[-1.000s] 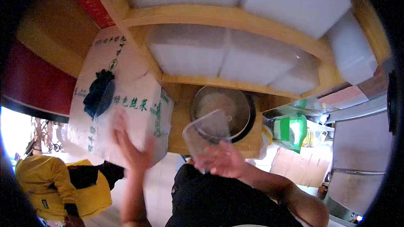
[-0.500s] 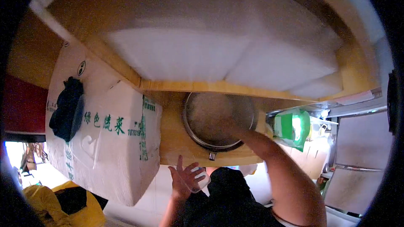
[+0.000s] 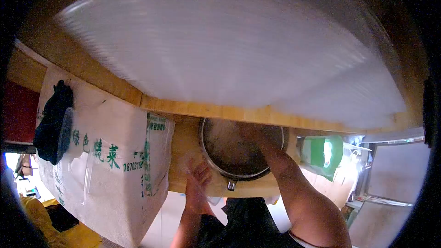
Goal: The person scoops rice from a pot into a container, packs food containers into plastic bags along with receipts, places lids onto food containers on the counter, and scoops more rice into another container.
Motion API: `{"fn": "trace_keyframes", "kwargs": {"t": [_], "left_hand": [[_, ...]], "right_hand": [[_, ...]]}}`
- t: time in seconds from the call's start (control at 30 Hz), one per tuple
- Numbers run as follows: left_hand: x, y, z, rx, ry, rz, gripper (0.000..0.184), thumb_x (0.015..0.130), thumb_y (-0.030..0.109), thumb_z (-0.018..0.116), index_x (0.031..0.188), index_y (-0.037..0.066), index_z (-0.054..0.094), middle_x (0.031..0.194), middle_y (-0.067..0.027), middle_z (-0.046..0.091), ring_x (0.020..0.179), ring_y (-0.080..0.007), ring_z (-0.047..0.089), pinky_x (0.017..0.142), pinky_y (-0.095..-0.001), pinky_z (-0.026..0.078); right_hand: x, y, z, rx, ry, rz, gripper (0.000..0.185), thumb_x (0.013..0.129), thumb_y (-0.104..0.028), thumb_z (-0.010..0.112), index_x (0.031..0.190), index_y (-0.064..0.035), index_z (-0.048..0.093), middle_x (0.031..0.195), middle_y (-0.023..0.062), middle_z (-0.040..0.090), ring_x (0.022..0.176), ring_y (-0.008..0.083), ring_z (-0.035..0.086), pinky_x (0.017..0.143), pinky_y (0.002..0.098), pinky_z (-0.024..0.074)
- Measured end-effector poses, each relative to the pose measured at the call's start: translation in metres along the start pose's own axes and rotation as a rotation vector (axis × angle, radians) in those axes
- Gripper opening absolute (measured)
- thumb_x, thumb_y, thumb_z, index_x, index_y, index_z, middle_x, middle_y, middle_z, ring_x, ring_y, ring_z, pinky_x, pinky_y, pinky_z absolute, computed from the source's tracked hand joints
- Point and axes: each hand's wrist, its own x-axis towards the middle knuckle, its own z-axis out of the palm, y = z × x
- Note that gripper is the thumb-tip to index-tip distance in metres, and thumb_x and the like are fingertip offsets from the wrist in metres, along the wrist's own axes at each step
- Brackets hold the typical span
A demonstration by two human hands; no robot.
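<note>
My left hand (image 3: 198,177) is in front of the wooden counter, beside the pot, its fingers smeared by motion. It holds a clear plastic container (image 3: 194,161), whose outline is faint and blurred. My right forearm reaches into a round metal pot (image 3: 202,149) with a shiny rim and a front clasp. Inside the pot, my right hand (image 3: 250,133) is dim, and its fingers cannot be made out. Pale, whitish contents (image 3: 219,133) show at the pot's left side, too dark to name.
A white foam box (image 3: 105,193) with green lettering stands left, with a dark bag (image 3: 54,121) and clear plastic on it. A wooden shelf edge (image 3: 206,110) crosses above the pot, carrying a large whitish mass (image 3: 229,55). A green-and-white packet (image 3: 324,154) lies right.
My left hand has risen toward the counter with the clear container, and its spread fingers have drawn in. My right hand stays inside the pot. The head view has shifted.
</note>
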Motion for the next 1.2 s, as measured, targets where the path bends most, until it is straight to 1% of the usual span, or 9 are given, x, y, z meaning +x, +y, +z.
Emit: {"fn": "trace_keyframes", "kwargs": {"t": [0.13,0.3,0.43,0.5,0.6,0.7,0.8,1.03,1.2], "left_hand": [[0.04,-0.045,0.027,-0.091,-0.044,-0.031,0.081,0.085,0.066,0.037,0.144,0.015,0.015,0.141,-0.0089,0.032,0.127,-0.0264,0.032,0.105,-0.0449,0.022],[0.104,-0.038,0.098,-0.337,0.191,-0.045,0.067,0.091,0.054,0.038,0.14,0.011,0.024,0.139,-0.0105,0.034,0.126,-0.0266,0.034,0.103,-0.0444,0.029],[0.181,-0.105,0.064,-0.606,-0.183,-0.012,0.06,0.091,0.049,0.04,0.133,0.006,0.037,0.13,-0.0127,0.045,0.117,-0.031,0.045,0.095,-0.0468,0.04],[0.177,-0.108,0.058,-0.821,-0.39,-0.038,0.059,0.089,0.05,0.042,0.129,0.006,0.042,0.127,-0.0117,0.048,0.112,-0.0332,0.049,0.093,-0.0505,0.042],[0.146,-0.091,0.063,-0.988,-0.321,-0.109,0.058,0.09,0.047,0.041,0.129,0.004,0.042,0.126,-0.0153,0.049,0.113,-0.0353,0.049,0.092,-0.0503,0.045],[0.119,-0.096,0.055,-1.16,-0.481,-0.094,0.058,0.091,0.045,0.041,0.131,0.004,0.04,0.127,-0.0181,0.048,0.115,-0.0365,0.048,0.091,-0.0511,0.046],[0.109,-0.082,0.054,-1.168,-0.489,-0.059,0.058,0.09,0.045,0.044,0.131,0.005,0.039,0.127,-0.0174,0.048,0.114,-0.037,0.048,0.091,-0.0534,0.045],[0.122,-0.107,0.049,-1.007,-0.042,0.126,0.056,0.088,0.041,0.052,0.129,0.004,0.04,0.124,-0.015,0.05,0.109,-0.0359,0.051,0.088,-0.0515,0.047],[0.121,-0.079,0.051,-1.035,-0.449,0.018,0.053,0.089,0.042,0.049,0.128,0.007,0.043,0.124,-0.0137,0.051,0.11,-0.0336,0.052,0.086,-0.0499,0.048]], "right_hand": [[-0.001,0.001,0.0,0.089,0.029,-0.023,0.032,0.09,-0.023,0.046,0.116,-0.0066,0.053,0.118,0.0214,0.053,0.101,0.0378,0.056,0.084,0.0474,0.0464],[-0.036,0.002,-0.026,0.306,0.066,-0.073,0.033,0.09,-0.021,0.046,0.119,-0.0072,0.052,0.121,0.0215,0.051,0.101,0.0376,0.056,0.083,0.0463,0.0481],[-0.099,-0.014,-0.053,-0.314,0.211,-0.38,0.032,0.087,-0.017,0.05,0.117,-0.0068,0.054,0.117,0.0228,0.053,0.098,0.037,0.057,0.08,0.0449,0.0508],[-0.13,-0.044,-0.066,-0.355,0.16,-0.327,0.031,0.083,-0.015,0.052,0.113,-0.0061,0.057,0.112,0.0239,0.055,0.098,0.0367,0.057,0.082,0.0455,0.0499],[-0.139,-0.079,-0.139,-0.029,-0.163,0.312,0.036,0.089,-0.026,0.046,0.119,-0.0072,0.055,0.116,0.0276,0.053,0.11,0.036,0.052,0.095,0.0527,0.0385],[-0.102,0.016,-0.08,-0.623,0.307,-0.383,0.036,0.086,-0.023,0.053,0.117,-0.0045,0.054,0.111,0.0244,0.055,0.099,0.0326,0.057,0.084,0.0486,0.0474],[-0.027,0.027,-0.051,-0.283,0.138,-0.05,0.037,0.085,-0.022,0.053,0.118,-0.0053,0.054,0.11,0.0238,0.055,0.098,0.0327,0.057,0.082,0.0481,0.0478],[0.014,-0.024,-0.015,0.004,0.126,-0.05,0.04,0.083,-0.021,0.055,0.12,-0.007,0.053,0.109,0.0224,0.056,0.095,0.0331,0.058,0.078,0.0467,0.0489],[-0.074,-0.013,-0.067,-0.083,0.071,-0.184,0.043,0.081,-0.02,0.055,0.122,-0.0083,0.052,0.107,0.0215,0.056,0.093,0.0334,0.058,0.076,0.0457,0.0497]]}}
